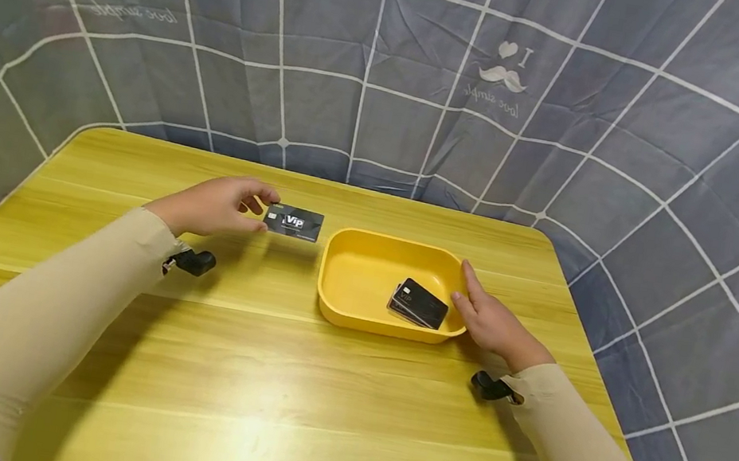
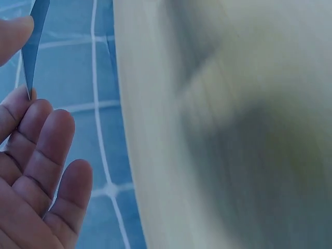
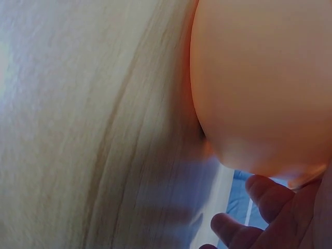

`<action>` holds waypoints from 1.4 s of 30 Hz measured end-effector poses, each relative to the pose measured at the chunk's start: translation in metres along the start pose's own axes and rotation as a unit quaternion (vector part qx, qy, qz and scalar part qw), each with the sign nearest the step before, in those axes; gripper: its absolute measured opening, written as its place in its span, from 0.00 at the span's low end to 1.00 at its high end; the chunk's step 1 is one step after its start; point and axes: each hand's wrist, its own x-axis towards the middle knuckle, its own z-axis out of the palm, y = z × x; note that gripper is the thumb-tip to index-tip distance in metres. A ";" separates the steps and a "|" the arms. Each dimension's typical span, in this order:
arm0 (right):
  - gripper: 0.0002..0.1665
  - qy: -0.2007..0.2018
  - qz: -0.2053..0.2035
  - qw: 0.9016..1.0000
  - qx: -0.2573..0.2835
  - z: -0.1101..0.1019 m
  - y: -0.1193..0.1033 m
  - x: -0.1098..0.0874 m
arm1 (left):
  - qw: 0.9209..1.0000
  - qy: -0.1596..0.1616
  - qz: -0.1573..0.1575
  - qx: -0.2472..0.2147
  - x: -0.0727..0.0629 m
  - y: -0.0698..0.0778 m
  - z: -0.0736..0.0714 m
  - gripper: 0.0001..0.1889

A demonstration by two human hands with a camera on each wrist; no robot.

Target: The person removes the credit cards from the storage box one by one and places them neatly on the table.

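Observation:
A dark bank-style card with "Vip" lettering (image 1: 294,223) is pinched at its left end by my left hand (image 1: 217,205), held just above the table. In the left wrist view the card (image 2: 35,46) appears nearly edge-on between thumb and fingertips. To the card's right, a yellow rectangular box (image 1: 355,322) stands on the table. My right hand (image 1: 493,319) rests against the box's right end, thumb and forefinger at the rim. Its other fingers (image 3: 270,199) extend loosely beside the outer wall. A small stack of black cards (image 1: 419,303) lies inside the box, toward its front right.
The wooden table (image 1: 257,390) has a rounded far edge. Behind and around it hangs a grey curtain (image 1: 328,31) with white grid lines and moustache prints. Small black wrist cameras (image 1: 193,261) are worn on both sleeves.

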 end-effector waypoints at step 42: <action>0.44 -0.016 0.015 0.999 0.023 -0.003 -0.003 -0.006 | 0.992 -0.024 -0.115 0.048 -0.075 -0.108 -0.043 0.28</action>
